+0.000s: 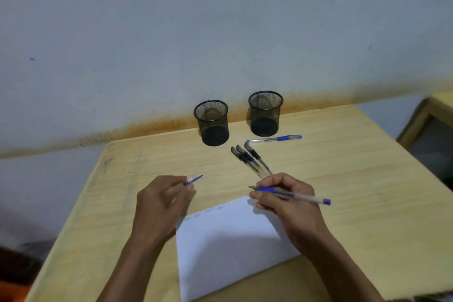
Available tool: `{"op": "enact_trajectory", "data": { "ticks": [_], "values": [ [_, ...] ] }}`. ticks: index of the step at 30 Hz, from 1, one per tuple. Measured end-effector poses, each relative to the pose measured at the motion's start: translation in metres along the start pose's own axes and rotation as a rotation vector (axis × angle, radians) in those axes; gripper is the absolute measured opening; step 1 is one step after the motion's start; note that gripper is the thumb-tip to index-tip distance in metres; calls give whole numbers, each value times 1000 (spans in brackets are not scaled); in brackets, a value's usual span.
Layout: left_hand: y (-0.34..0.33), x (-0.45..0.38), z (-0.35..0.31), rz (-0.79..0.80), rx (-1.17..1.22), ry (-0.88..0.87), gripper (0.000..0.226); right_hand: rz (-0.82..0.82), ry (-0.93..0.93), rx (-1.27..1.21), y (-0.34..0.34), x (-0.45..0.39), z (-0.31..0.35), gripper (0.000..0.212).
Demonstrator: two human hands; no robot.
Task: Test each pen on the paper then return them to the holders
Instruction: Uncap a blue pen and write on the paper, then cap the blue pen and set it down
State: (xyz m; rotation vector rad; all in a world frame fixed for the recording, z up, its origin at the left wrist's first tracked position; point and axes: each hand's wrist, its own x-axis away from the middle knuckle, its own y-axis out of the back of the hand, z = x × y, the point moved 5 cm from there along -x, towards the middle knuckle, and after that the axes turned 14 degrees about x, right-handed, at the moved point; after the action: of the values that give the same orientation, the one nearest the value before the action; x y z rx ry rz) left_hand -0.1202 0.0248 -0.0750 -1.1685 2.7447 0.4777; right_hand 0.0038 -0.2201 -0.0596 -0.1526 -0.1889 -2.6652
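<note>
My right hand (285,200) grips an uncapped blue pen (300,195), its tip pointing left just above the top edge of the white paper (228,247). My left hand (161,197) pinches the pen's blue cap (193,180), held apart from the pen. Small blue marks (213,209) show near the paper's top edge. Another capped blue pen (274,139) lies on the wooden desk (355,179) beside three black pens (251,160) bunched together. Two black mesh holders stand at the back: the left holder (212,122) and the right holder (266,113), both with no pens inside.
The desk backs onto a pale wall (220,19) with an orange stain along its foot. A second piece of wooden furniture (431,117) stands off the desk's right side. The desk's left edge drops to the dark floor (22,252).
</note>
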Motion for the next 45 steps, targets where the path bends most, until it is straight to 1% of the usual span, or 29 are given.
{"op": "enact_trajectory", "data": {
  "ticks": [1, 2, 4, 6, 8, 10, 12, 13, 14, 16, 18, 20, 23, 27, 32, 38, 40, 42, 43, 44, 45],
  "values": [
    [-2, -6, -3, -18, -150, -43, 19, 1, 1, 10, 2, 2, 0, 13],
    [-6, -11, -5, -3, -306, -78, 21, -3, 3, 13, 5, 3, 1, 13],
    [-17, -21, -4, 63, -553, -74, 21, -24, 13, 13, 10, 5, 2, 12],
    [-23, -27, -1, 107, -694, -51, 17, -47, 23, 19, 14, 7, 4, 12],
    [-24, -29, -2, 113, -744, -55, 16, -63, 25, 40, 16, 9, 4, 12],
    [-24, -27, -8, 97, -684, -95, 12, -56, 19, 38, 17, 12, 4, 12],
    [-24, -17, -24, 61, -439, -109, 6, -49, 31, 10, 17, 13, 9, 11],
    [-26, -11, -33, 55, -298, -97, 8, -50, 52, -5, 17, 14, 14, 10],
    [-29, -4, -42, 69, -184, -95, 10, -49, 84, -13, 17, 15, 20, 8],
    [-37, 10, -59, 144, -85, -147, 14, -38, 166, 0, 14, 17, 35, 4],
    [-41, 19, -68, 201, -55, -190, 17, 0, 229, 69, 8, 17, 45, 2],
    [-40, 25, -70, 214, -29, -211, 15, 34, 258, 170, 1, 17, 47, 2],
    [-35, 31, -70, 209, 0, -219, 8, 61, 249, 214, -7, 16, 42, 3],
    [-33, 32, -69, 238, -20, -222, 11, 93, 242, 251, -14, 16, 38, 4],
    [-32, 26, -84, 285, -6, -282, 9, 100, 295, 246, -20, 14, 52, 7],
    [-29, 15, -102, 241, 108, -320, 11, 86, 323, 66, -26, 10, 65, 11],
    [-31, 19, -102, 248, 114, -313, 11, 125, 297, 42, -27, 11, 59, 17],
    [-34, 22, -101, 269, 87, -298, 10, 142, 229, -5, -24, 13, 49, 25],
    [-35, 22, -100, 275, 59, -294, 10, 119, 184, -62, -19, 12, 43, 33],
    [-35, 21, -98, 274, 26, -285, 10, 67, 150, -120, -11, 11, 39, 44],
    [-33, 20, -95, 269, -7, -266, 11, -9, 155, -126, 0, 11, 37, 55]
  ]
}}
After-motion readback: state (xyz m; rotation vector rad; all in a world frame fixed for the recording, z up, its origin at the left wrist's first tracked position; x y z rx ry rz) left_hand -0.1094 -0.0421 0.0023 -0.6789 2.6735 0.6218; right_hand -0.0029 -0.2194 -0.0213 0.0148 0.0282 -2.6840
